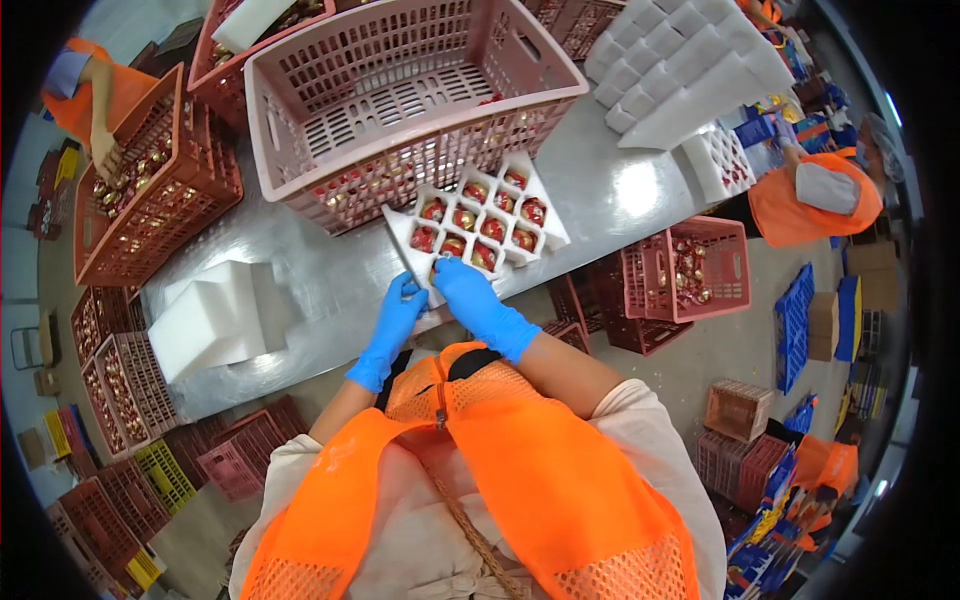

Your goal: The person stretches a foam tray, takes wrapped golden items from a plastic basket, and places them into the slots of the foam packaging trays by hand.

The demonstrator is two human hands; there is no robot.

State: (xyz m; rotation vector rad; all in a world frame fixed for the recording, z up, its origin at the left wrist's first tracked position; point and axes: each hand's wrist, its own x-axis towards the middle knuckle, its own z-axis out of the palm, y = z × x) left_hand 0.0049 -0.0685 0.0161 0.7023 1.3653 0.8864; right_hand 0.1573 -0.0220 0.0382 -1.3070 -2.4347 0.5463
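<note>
A white foam tray (553, 222) with square cells lies at the table's near edge. Red and gold baubles (464, 217) sit in its cells. My right hand (470, 290), in a blue glove, has its fingers closed at the near-left cell, on a bauble mostly hidden beneath them. My left hand (400, 308), gloved in blue too, is curled beside the tray's near-left corner; its fingertips are bent together, and anything between them is hidden. Just behind the tray stands a large pink plastic crate (415, 140), with a few baubles showing through its slatted side.
White foam pieces (215, 315) lie on the metal table (345, 290) at left. Stacked foam trays (690, 65) stand at back right. An orange crate of baubles (160, 180) is at left, near a person's arm (102, 115). Another person (815, 195) works at right, near a crate (735, 265).
</note>
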